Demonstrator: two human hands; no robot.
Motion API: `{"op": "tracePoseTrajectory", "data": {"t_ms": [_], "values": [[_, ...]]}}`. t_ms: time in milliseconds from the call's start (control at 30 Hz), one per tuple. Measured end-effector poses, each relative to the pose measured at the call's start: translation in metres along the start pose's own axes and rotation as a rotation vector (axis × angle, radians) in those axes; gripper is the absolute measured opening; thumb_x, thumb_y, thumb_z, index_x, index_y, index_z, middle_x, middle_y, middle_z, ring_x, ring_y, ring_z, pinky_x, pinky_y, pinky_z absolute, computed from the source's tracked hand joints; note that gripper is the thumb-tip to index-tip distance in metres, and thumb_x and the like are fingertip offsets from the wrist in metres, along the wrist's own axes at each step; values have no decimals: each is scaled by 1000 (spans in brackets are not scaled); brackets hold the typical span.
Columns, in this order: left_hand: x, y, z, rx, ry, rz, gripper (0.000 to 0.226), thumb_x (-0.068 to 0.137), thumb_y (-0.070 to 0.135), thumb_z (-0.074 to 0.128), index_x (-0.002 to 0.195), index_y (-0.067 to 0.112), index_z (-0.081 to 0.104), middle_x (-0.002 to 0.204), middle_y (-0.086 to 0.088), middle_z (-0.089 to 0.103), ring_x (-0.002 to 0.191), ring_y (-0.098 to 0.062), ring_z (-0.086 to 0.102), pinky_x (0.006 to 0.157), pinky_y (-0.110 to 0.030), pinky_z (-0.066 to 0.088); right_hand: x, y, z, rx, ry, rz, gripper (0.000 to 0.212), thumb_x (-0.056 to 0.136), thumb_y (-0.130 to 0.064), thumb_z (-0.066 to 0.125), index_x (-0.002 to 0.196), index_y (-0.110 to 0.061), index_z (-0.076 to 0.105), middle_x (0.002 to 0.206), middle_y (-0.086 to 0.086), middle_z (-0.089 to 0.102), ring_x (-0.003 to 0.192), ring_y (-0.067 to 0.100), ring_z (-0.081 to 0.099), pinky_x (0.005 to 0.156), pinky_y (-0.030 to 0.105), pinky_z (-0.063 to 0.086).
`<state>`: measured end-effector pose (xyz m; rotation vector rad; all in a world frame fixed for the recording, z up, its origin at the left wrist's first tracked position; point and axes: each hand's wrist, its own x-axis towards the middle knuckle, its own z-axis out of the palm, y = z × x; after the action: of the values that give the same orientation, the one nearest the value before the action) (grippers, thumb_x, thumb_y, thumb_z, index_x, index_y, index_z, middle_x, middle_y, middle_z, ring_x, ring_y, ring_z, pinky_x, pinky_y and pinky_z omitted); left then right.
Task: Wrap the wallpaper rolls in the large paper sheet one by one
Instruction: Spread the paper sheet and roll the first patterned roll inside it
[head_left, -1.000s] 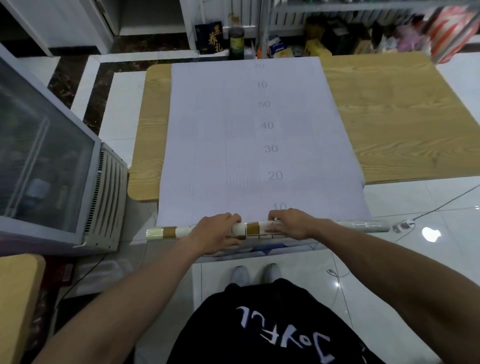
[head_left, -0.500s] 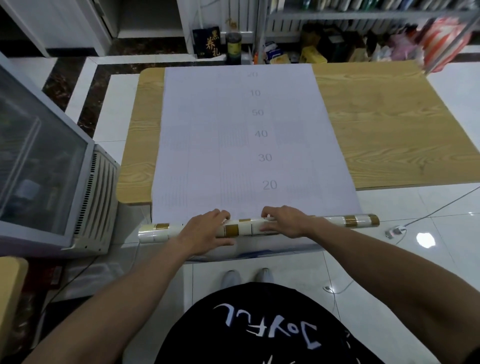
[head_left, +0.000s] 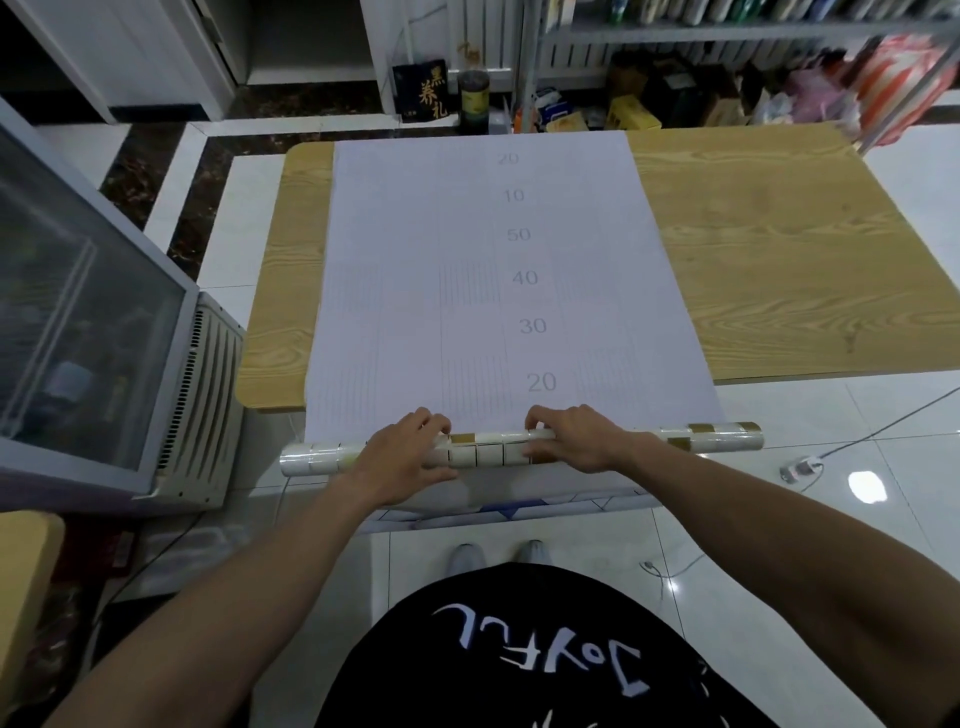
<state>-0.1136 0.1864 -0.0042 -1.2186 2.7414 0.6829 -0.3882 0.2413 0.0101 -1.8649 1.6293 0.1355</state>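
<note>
The wooden bench (head_left: 779, 260) fills the middle of the view, its grain bare in a wide area toward 3 o'clock and in a narrow strip toward 9 o'clock. Over it lies the large paper sheet (head_left: 441, 260), pale lilac-white, running from the 12 o'clock edge of the bench past the 6 o'clock edge, where it overhangs. Faint vertical ruled lines and a column of grey numbers, 20, 10, 50, 40, 30, 20, are printed on it.

Across the sheet's overhanging 6 o'clock end lies the wallpaper roll (head_left: 488, 452), pointing from 9 to 3 o'clock, with the 3 o'clock end slightly farther from the person. It is a long, slim, glossy tube patterned in white tile squares with a few gold-brown ones, and both ends stick out past the sheet's side edges.

The left hand (head_left: 402, 454) and right hand (head_left: 576, 439) sit side by side on the roll's middle. The fingers (head_left: 434, 422) of each curl over its top, thumbs on the near side, gripping it.
</note>
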Motion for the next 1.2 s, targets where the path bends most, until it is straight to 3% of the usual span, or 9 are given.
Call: {"op": "tracePoseTrajectory", "data": {"t_ms": [100,200,333,433,533,633,833,967,1200], "values": [[1,2,-4,26,3,-28,38,89,53,55,110,22,49,103,4,57,75,-13,49,64,-27,38,0,-2,-1,-87,11,12,48,92,-61,41,116,-21,53,100,2,60,91,20,54,84,35,35],[3,3,-8,59,-30,-53,40,94,52,46,117,21,52,103,2,61,82,-14,49,69,-29,38,0,-1,0,-188,19,-16,61,79,-72,52,117,-25,56,110,-2,50,103,16,45,91,38,35],[4,4,-9,57,-32,-86,43,96,52,42,127,23,50,106,1,60,86,-13,42,73,-29,33,1,2,0,-104,99,3,53,82,-64,57,118,-26,50,108,-4,62,98,16,56,93,36,32],[4,4,-6,-20,22,-99,56,85,62,55,126,24,47,113,7,54,98,-13,46,84,-32,38,0,2,-2,-57,121,25,45,86,-63,51,110,-25,46,99,-4,68,87,17,59,96,35,30],[5,0,-4,14,80,-57,50,82,60,60,116,23,53,106,7,53,96,-14,48,78,-29,36,0,3,-4,-105,102,52,42,91,-61,45,112,-24,50,90,-4,59,81,15,49,99,38,32],[7,0,-7,43,50,-72,40,90,55,51,113,22,56,101,5,57,89,-13,50,73,-28,39,2,5,-5,-131,103,39,49,88,-64,45,114,-25,56,98,-3,53,90,14,44,97,43,35],[7,1,-11,46,20,-154,40,93,56,46,116,23,46,91,0,56,74,-18,52,61,-30,36,4,12,-4,-82,136,-4,52,81,-62,61,116,-25,49,102,-2,63,84,13,50,82,33,36],[8,-3,-9,25,47,-112,52,82,65,57,113,24,49,99,4,53,86,-15,48,72,-30,39,5,14,-9,-95,90,42,44,90,-58,51,116,-22,47,97,1,66,76,16,50,86,36,40],[18,-11,-10,86,58,-55,40,94,52,45,113,20,60,103,4,55,92,-14,47,74,-29,38,8,17,-13,-164,93,-1,64,80,-69,54,125,-24,55,118,-1,52,109,18,45,95,39,37]]}}
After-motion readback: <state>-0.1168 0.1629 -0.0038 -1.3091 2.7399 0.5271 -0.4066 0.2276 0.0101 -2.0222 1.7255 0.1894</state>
